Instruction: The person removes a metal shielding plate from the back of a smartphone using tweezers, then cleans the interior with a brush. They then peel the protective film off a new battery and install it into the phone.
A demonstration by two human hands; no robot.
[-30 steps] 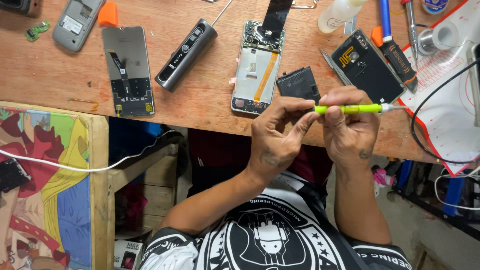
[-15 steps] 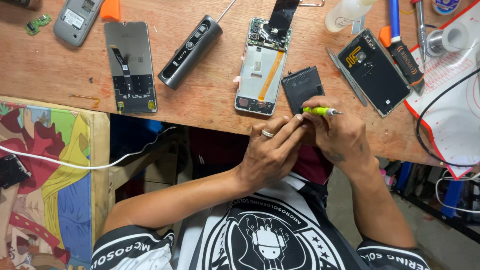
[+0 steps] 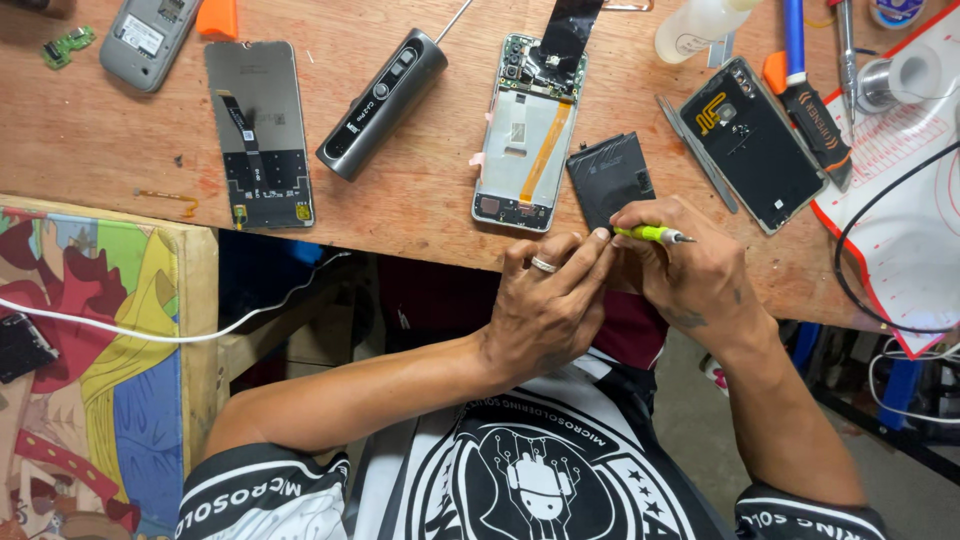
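Right hand (image 3: 700,275) pinched shut on slim yellow-green screwdriver (image 3: 648,234), metal tip pointing right. Left hand (image 3: 545,310), ringed, fingertips closed on the handle's near end. Now lower than a second ago, at the tabletop (image 3: 420,205) edge, touching flat black battery (image 3: 610,178). Beside it: opened phone (image 3: 527,130), glossy, orange ribbon exposed. Bare scuffed wood beneath.
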